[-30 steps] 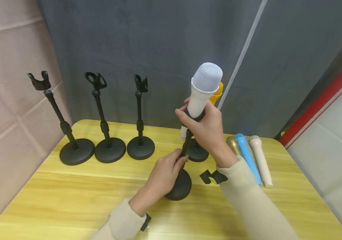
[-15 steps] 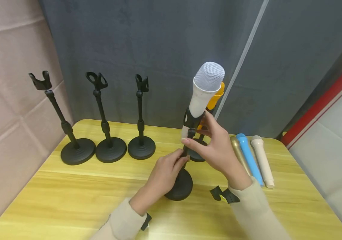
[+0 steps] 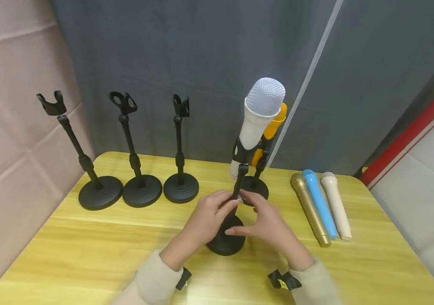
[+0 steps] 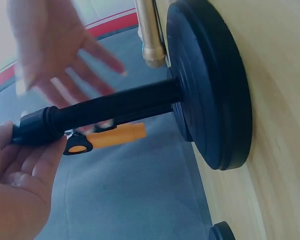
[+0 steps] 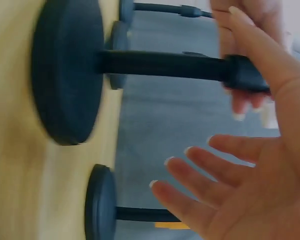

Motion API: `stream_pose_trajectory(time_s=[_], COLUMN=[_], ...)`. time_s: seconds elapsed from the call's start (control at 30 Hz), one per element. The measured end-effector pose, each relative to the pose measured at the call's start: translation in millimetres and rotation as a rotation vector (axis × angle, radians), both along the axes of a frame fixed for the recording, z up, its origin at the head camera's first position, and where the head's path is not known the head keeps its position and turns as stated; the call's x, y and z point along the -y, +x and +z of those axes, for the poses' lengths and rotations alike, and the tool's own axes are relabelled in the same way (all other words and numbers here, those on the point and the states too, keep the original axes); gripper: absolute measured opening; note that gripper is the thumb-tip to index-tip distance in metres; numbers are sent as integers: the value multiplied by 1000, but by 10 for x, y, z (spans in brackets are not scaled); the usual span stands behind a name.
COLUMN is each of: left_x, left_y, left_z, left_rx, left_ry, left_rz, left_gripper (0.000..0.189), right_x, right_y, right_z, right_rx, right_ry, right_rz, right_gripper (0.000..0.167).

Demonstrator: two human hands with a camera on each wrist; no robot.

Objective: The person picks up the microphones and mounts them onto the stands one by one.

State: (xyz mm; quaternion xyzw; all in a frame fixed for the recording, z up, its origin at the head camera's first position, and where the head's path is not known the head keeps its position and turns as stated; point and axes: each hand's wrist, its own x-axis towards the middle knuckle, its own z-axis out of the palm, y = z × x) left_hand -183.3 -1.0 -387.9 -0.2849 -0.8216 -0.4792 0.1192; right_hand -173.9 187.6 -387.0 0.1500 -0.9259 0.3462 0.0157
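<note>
A white microphone (image 3: 254,127) with a silver mesh head sits tilted in the clip of a black desk stand (image 4: 125,102). My left hand (image 3: 206,218) grips the stand's pole at its collar, above the round base (image 3: 225,242). Beside the pole, my right hand (image 3: 270,222) has its fingers spread and holds nothing. In the right wrist view, the right hand's fingers (image 5: 205,182) stand apart from the pole. Behind the white microphone, a yellow microphone (image 3: 275,123) rests in another black stand (image 3: 259,169), partly hidden.
Three black stands with bare clips, a left one (image 3: 98,192), a middle one (image 3: 142,190) and a right one (image 3: 180,186), line the back left. Gold (image 3: 310,209), blue (image 3: 320,203) and cream (image 3: 336,207) microphones lie on the wooden table (image 3: 125,262) at right. Grey cloth (image 3: 217,55) hangs behind.
My right hand has let go of the microphone and clip and moved down beside the lower pole. The left hand keeps its grip on the stand, and the white microphone stays in the clip.
</note>
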Motion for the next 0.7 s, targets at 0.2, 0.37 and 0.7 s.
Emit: stream_pose_trajectory(time_s=[0.2, 0.37, 0.7], left_x=[16, 16, 32], left_y=[-18, -13, -28], left_z=[-1, -3, -19], left_rx=[25, 54, 113], left_ry=[-14, 7, 43], left_rz=[-8, -19, -55], left_gripper=[25, 23, 24], right_x=[17, 35, 76], right_y=[-35, -36, -63], right_z=[-154, -204, -326], right_rx=[92, 100, 88], right_ry=[51, 58, 45], right_rz=[15, 36, 141], right_gripper=[106, 105, 103])
